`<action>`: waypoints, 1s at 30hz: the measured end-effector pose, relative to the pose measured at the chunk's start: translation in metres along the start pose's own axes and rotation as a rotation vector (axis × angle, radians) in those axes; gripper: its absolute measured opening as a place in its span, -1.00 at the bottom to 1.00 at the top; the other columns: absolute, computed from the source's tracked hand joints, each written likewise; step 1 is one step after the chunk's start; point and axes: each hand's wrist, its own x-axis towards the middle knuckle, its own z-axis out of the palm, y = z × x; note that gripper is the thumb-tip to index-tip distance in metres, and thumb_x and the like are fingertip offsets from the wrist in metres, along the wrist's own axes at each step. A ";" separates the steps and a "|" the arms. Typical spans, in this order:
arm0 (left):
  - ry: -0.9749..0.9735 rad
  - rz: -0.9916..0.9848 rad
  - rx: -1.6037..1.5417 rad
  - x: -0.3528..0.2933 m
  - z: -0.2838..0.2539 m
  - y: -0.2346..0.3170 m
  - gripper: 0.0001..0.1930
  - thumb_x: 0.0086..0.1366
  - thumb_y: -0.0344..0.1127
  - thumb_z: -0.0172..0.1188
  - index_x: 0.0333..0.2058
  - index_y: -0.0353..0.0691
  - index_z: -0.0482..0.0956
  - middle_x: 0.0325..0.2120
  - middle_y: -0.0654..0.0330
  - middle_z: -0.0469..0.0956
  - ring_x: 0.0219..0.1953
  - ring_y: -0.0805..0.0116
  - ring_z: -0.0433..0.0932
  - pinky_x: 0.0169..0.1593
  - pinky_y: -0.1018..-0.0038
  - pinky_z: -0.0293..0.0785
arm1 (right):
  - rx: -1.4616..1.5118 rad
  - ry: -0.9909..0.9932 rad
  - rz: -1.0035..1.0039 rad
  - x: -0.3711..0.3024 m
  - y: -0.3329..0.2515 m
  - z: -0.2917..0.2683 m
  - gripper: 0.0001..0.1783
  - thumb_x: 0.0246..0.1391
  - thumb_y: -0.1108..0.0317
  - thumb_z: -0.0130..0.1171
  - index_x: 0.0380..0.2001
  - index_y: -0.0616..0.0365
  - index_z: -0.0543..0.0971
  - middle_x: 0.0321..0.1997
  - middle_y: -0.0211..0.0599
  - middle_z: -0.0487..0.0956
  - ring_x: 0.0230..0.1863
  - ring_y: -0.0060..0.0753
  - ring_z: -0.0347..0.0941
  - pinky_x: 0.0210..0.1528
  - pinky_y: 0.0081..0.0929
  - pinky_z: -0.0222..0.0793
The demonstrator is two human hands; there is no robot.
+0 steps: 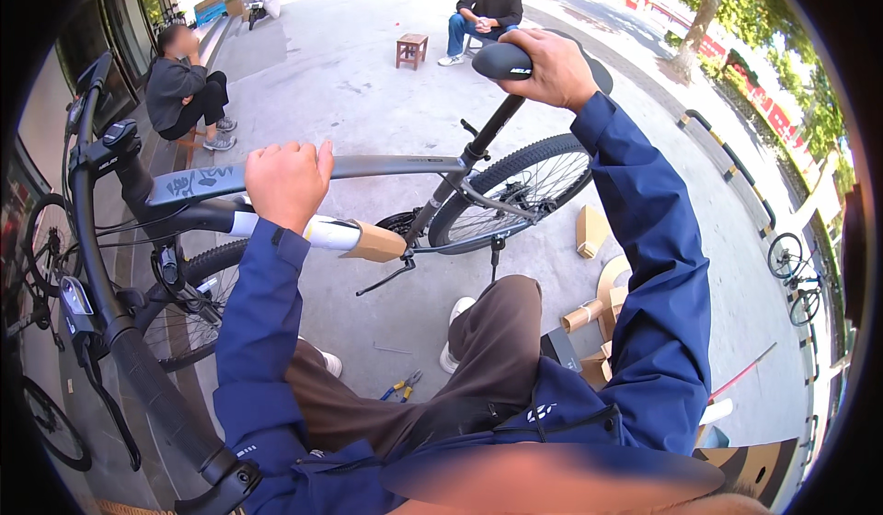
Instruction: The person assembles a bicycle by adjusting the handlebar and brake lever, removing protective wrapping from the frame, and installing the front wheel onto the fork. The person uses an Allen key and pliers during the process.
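Observation:
A dark grey bicycle stands across in front of me, its handlebar (108,303) at the left and its rear wheel (515,193) to the right. My left hand (289,184) is closed around the top tube (368,166). Fingers of my right hand (552,69) wrap over the black saddle (502,62), gripping it from above. White wrapping (333,233) and a cardboard sleeve (375,242) cover part of the down tube. The front wheel (189,299) is partly hidden behind my left sleeve. Below the frame, a crank arm (386,278) points toward me.
Pliers (402,387) and a thin rod (393,349) lie by my shoes. Cardboard pieces (593,231) are scattered at the right. Two people sit farther off, one at the left (193,87), one near a wooden stool (411,51). A striped barrier (731,173) runs along the right.

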 end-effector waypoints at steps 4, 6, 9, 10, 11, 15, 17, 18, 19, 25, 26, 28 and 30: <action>-0.014 -0.015 0.049 0.002 0.002 0.003 -0.61 0.36 -0.05 0.27 -0.60 -0.11 0.73 -0.62 0.22 0.63 -0.47 0.15 0.62 -0.21 0.22 0.45 | -0.055 -0.122 0.123 0.008 -0.003 0.002 -0.51 -0.04 0.07 0.45 -0.05 0.03 0.64 -0.17 -0.12 0.72 -0.14 0.05 0.68 -0.04 -0.14 0.61; -0.017 -0.003 0.066 0.004 0.002 0.005 -0.61 0.36 -0.05 0.27 -0.60 -0.12 0.73 -0.62 0.22 0.63 -0.47 0.15 0.62 -0.21 0.22 0.45 | -0.180 -0.201 0.291 0.025 -0.009 0.008 -0.56 -0.09 0.07 0.45 -0.18 0.11 0.71 -0.15 -0.01 0.74 -0.15 0.03 0.71 -0.03 -0.18 0.64; -0.021 -0.002 0.047 0.005 -0.001 0.006 -0.60 0.35 -0.05 0.27 -0.61 -0.13 0.72 -0.64 0.20 0.62 -0.48 0.15 0.61 -0.23 0.22 0.45 | -0.270 -0.295 0.516 0.051 -0.018 0.022 -0.63 -0.17 0.11 0.46 -0.35 0.17 0.82 -0.25 -0.04 0.78 -0.19 -0.03 0.75 -0.03 -0.22 0.66; -0.004 0.007 0.051 0.005 -0.001 0.006 -0.60 0.35 -0.05 0.27 -0.62 -0.13 0.72 -0.64 0.20 0.62 -0.48 0.15 0.61 -0.24 0.22 0.45 | -0.295 -0.221 0.525 0.054 -0.021 0.026 -0.64 -0.16 0.12 0.45 -0.35 0.17 0.83 -0.28 -0.06 0.78 -0.21 -0.03 0.75 -0.04 -0.23 0.66; -0.011 -0.002 0.055 0.005 -0.001 0.007 -0.60 0.35 -0.05 0.27 -0.62 -0.13 0.71 -0.64 0.20 0.62 -0.48 0.14 0.61 -0.24 0.22 0.45 | -0.311 -0.227 0.567 0.053 -0.024 0.029 -0.64 -0.15 0.13 0.45 -0.34 0.18 0.83 -0.31 -0.07 0.78 -0.23 -0.03 0.75 -0.05 -0.23 0.66; -0.027 0.002 0.080 0.005 0.004 0.007 -0.59 0.34 -0.05 0.28 -0.65 -0.10 0.71 -0.66 0.21 0.62 -0.53 0.15 0.60 -0.25 0.21 0.44 | -0.157 -0.068 0.325 0.017 -0.015 0.020 -0.57 -0.07 -0.03 0.46 -0.26 0.07 0.76 -0.38 -0.15 0.74 -0.26 -0.08 0.72 -0.14 -0.24 0.65; -0.004 0.000 0.053 0.003 0.005 0.005 -0.60 0.34 -0.06 0.28 -0.65 -0.10 0.71 -0.66 0.20 0.62 -0.53 0.15 0.61 -0.26 0.21 0.44 | -0.036 0.020 0.164 0.000 -0.010 0.011 -0.53 -0.08 0.01 0.49 -0.11 -0.05 0.68 -0.19 -0.31 0.74 -0.14 -0.09 0.70 -0.07 -0.19 0.62; 0.008 -0.001 0.040 0.004 0.005 0.004 -0.60 0.34 -0.06 0.29 -0.65 -0.09 0.71 -0.65 0.20 0.63 -0.52 0.15 0.61 -0.27 0.21 0.44 | -0.011 0.037 0.102 -0.003 -0.007 0.008 -0.52 -0.10 0.02 0.50 -0.11 -0.05 0.67 -0.18 -0.30 0.74 -0.13 -0.08 0.69 -0.06 -0.19 0.62; 0.013 0.000 0.041 0.004 0.005 0.003 -0.60 0.33 -0.06 0.29 -0.65 -0.09 0.70 -0.65 0.20 0.63 -0.52 0.16 0.61 -0.27 0.22 0.44 | 0.016 0.050 0.054 -0.005 -0.006 0.006 -0.51 -0.12 0.04 0.50 -0.11 -0.05 0.67 -0.17 -0.29 0.73 -0.11 -0.08 0.69 -0.05 -0.19 0.61; -0.001 0.013 0.060 0.005 0.005 0.006 -0.62 0.33 -0.07 0.29 -0.64 -0.10 0.71 -0.66 0.21 0.62 -0.52 0.16 0.62 -0.25 0.23 0.46 | -0.236 -0.125 0.254 0.018 -0.012 0.022 -0.56 -0.03 -0.06 0.47 -0.22 0.01 0.71 -0.33 -0.13 0.75 -0.20 -0.06 0.74 -0.11 -0.21 0.67; 0.014 0.022 0.054 0.005 0.004 0.007 -0.62 0.32 -0.07 0.30 -0.64 -0.11 0.71 -0.67 0.20 0.61 -0.52 0.16 0.61 -0.26 0.22 0.46 | -0.296 -0.190 0.357 0.030 -0.014 0.031 -0.53 0.00 -0.02 0.42 -0.05 -0.05 0.72 -0.34 -0.14 0.75 -0.28 -0.03 0.73 -0.17 -0.18 0.67; -0.012 0.022 0.034 0.006 0.002 0.007 -0.61 0.34 -0.07 0.28 -0.63 -0.12 0.70 -0.64 0.19 0.61 -0.50 0.13 0.61 -0.26 0.20 0.47 | -0.392 -0.259 0.468 0.042 -0.020 0.043 -0.37 0.09 0.05 0.35 0.29 -0.28 0.63 -0.36 -0.19 0.76 -0.40 -0.10 0.72 -0.27 -0.20 0.67; -0.027 0.018 0.040 0.006 0.000 0.007 -0.61 0.35 -0.07 0.27 -0.62 -0.13 0.70 -0.62 0.19 0.61 -0.49 0.11 0.61 -0.27 0.19 0.47 | -0.411 -0.257 0.514 0.047 -0.022 0.049 -0.30 0.10 0.02 0.35 0.36 -0.37 0.55 -0.37 -0.21 0.76 -0.40 -0.13 0.72 -0.28 -0.22 0.66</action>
